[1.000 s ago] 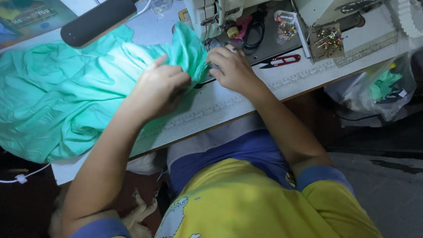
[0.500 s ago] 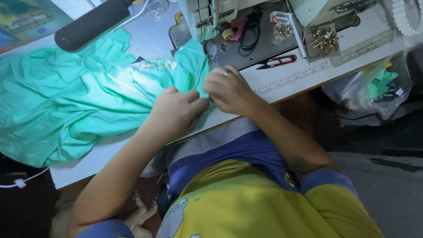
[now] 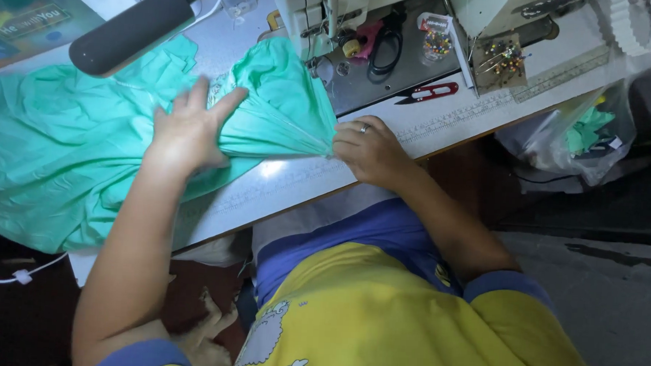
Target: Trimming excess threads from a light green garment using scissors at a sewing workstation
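1. The white sewing machine was cut off by the far edge of the view, and its needle area could not be made out behind the fabric. A black cylindrical lamp head hid part of the cloth at far left.
2. The thin, smooth mint-green fabric lay across the left half of the white desk, spilling over its near edge; its right end was gathered into tight radiating pleats just near of the machine.
3. The left hand lay flat on top of the fabric, fingers spread and pointing far, pressing the cloth down.
4. The right hand, wearing a ring, sat at the gathered tip of the fabric, its fingers curled together and pinching the bunched point; the fingertips themselves were hidden under the knuckles.
5. Right of the hands, small red thread snips lay on the desk, beside a square pincushion stuck with coloured-headed pins.
6. A clear plastic bag of green scraps hung at the desk's right end.
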